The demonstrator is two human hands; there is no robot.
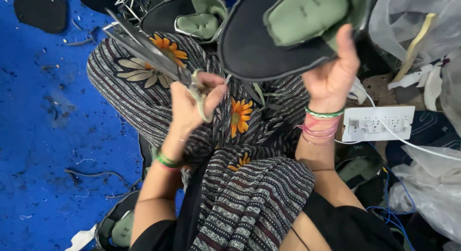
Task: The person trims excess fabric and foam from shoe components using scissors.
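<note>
My left hand (192,104) grips the handles of a large pair of metal scissors (144,47), whose long blades point up and to the left over my striped, flower-printed lap. My right hand (333,71) holds up a black shoe-upper piece with green padded lining (288,27), thumb across its lower edge. The scissors sit left of that piece, a little apart from it. Green and pink bangles circle both wrists.
A second black piece with green padding (192,15) lies above my lap. A white power strip (377,122) with a white cable sits at right, beside clear plastic bags (427,183). Blue floor (43,135) with thread scraps spreads left; another piece (117,227) lies at bottom left.
</note>
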